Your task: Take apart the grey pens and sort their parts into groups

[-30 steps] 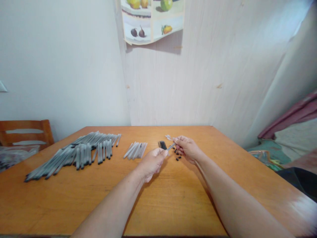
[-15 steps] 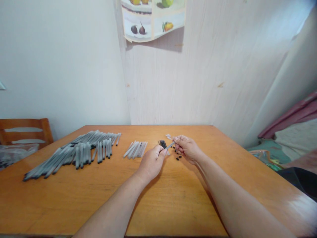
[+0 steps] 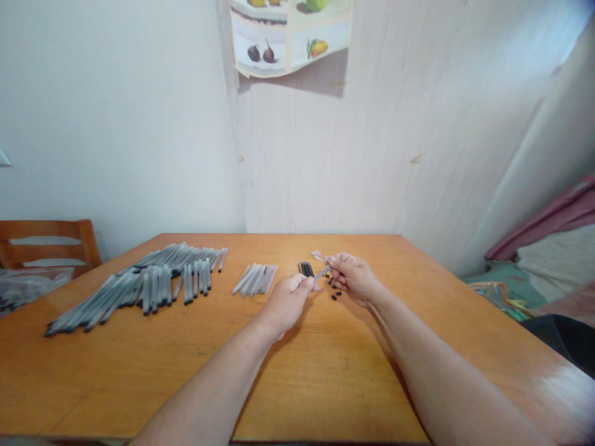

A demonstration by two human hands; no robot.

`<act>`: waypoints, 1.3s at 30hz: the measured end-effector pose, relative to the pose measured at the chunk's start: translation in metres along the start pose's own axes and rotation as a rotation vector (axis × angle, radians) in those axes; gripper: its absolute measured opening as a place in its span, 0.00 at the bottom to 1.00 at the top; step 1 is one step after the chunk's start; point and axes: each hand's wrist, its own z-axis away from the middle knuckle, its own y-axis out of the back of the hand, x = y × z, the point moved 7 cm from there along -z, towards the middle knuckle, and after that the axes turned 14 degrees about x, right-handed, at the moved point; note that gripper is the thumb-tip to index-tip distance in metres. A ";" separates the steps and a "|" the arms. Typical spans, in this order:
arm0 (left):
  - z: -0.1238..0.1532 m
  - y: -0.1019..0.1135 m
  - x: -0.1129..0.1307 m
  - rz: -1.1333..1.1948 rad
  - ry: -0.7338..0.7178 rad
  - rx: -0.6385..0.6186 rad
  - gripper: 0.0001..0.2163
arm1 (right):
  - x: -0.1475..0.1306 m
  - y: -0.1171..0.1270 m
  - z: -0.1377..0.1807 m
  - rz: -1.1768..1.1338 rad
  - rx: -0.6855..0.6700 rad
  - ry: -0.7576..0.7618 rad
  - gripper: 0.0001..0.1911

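My left hand (image 3: 288, 298) and my right hand (image 3: 354, 277) meet above the middle of the wooden table (image 3: 325, 365), both closed on one thin grey pen barrel (image 3: 320, 273) held between them. Just behind the hands lies a small bunch of black refills (image 3: 305, 268). Several tiny black caps (image 3: 333, 290) are scattered under my right hand. A few clear parts (image 3: 317, 255) lie a little further back.
A big heap of grey pens (image 3: 149, 282) covers the table's left part, and a small row of grey barrels (image 3: 257, 279) lies left of my hands. A wooden chair (image 3: 46, 241) stands at far left with a plastic bag (image 3: 25, 288). Cloth and bedding (image 3: 543, 248) lie right.
My left hand has slid slightly forward along the barrel towards my right hand. Both hands keep their hold on it.
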 end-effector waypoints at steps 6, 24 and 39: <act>0.002 0.008 -0.022 0.235 0.325 -0.012 0.17 | -0.022 0.058 -0.021 -0.136 0.291 0.118 0.17; -0.019 0.027 -0.038 0.509 0.348 0.102 0.13 | 0.018 0.127 -0.040 0.899 0.570 0.120 0.08; -0.020 0.029 -0.040 0.598 0.407 0.128 0.08 | 0.026 0.121 -0.039 1.293 0.475 0.056 0.05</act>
